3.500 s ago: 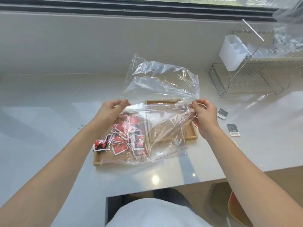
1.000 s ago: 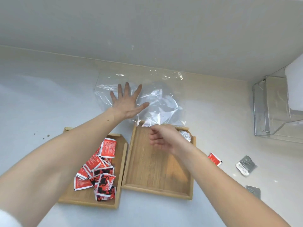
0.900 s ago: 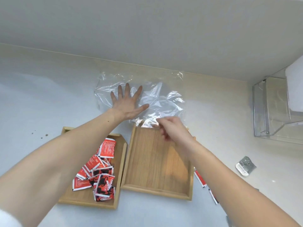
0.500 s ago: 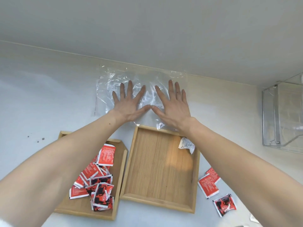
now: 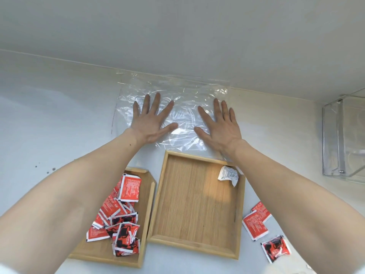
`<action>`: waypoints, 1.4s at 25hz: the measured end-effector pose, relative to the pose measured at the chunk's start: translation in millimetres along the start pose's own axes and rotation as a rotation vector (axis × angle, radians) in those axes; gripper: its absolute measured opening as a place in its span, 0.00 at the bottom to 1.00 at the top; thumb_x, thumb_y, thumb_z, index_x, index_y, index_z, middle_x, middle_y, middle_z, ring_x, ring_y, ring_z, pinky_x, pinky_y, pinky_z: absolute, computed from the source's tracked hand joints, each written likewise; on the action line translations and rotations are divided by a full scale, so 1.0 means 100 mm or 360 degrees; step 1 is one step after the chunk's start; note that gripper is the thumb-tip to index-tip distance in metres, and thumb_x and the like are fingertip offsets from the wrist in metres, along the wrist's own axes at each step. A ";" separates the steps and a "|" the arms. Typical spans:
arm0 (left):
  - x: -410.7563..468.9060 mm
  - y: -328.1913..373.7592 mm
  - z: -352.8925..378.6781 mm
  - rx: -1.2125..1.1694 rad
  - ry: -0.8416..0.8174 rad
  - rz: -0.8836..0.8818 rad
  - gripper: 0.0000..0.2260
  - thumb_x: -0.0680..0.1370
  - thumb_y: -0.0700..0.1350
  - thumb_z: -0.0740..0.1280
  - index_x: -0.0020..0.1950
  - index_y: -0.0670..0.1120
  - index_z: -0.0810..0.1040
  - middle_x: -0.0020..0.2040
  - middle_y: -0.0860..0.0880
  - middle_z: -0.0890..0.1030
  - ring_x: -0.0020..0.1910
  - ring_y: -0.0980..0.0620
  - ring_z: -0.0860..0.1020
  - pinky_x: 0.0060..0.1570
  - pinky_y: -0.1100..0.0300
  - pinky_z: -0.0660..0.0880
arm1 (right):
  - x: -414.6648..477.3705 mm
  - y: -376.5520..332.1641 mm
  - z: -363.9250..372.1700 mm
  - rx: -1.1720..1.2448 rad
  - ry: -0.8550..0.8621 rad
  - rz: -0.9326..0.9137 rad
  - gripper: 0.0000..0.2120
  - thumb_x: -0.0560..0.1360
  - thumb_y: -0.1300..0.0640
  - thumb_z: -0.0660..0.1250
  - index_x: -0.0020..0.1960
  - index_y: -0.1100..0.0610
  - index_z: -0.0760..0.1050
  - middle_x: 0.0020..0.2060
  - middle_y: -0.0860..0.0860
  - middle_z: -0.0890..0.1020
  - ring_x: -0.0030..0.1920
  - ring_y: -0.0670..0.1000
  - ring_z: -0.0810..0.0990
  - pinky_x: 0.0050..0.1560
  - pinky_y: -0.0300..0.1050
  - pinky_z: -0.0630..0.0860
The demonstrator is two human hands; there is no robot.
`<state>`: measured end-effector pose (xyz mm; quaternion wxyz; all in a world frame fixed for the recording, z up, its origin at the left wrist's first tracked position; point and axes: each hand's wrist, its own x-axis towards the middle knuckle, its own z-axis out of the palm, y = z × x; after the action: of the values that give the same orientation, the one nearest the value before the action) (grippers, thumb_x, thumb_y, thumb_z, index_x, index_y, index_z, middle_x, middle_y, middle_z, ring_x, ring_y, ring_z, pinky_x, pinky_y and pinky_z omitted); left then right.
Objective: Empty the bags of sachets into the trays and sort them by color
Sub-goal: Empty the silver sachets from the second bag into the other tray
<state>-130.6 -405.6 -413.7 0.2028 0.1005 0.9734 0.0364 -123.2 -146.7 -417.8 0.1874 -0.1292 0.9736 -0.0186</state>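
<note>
A clear plastic bag (image 5: 183,95) lies flat on the white counter against the back wall. My left hand (image 5: 152,119) presses on its left part with fingers spread. My right hand (image 5: 220,125) presses flat on its right part. In front of the bag stand two wooden trays. The left tray (image 5: 146,224) holds a pile of red sachets (image 5: 120,218), partly hidden by my left forearm. Only one silver-white sachet (image 5: 228,175) lies in the right tray (image 5: 193,204), at its far right corner. Three red sachets (image 5: 262,232) lie on the counter right of that tray.
A clear acrylic box (image 5: 343,137) stands at the right edge by the wall. A few dark crumbs (image 5: 45,169) dot the counter to the left. The wall (image 5: 177,36) rises right behind the bag.
The bag went from held up in both hands to lying flat on the counter. My right hand joined the left on it, and both have slid apart sideways.
</note>
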 end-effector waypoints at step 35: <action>-1.98 3.27 -1.28 -0.0077 0.0725 0.1228 0.27 0.79 0.60 0.52 0.70 0.46 0.71 0.67 0.44 0.75 0.68 0.43 0.71 0.64 0.48 0.69 | -3.95 1.17 -1.07 0.0056 0.0912 0.0736 0.28 0.79 0.40 0.55 0.76 0.50 0.60 0.71 0.62 0.68 0.72 0.63 0.64 0.73 0.59 0.59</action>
<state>54.6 -131.8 -183.9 -0.0428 0.4408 0.8834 0.1532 162.3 66.6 -185.8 -0.0914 0.1079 0.9896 -0.0280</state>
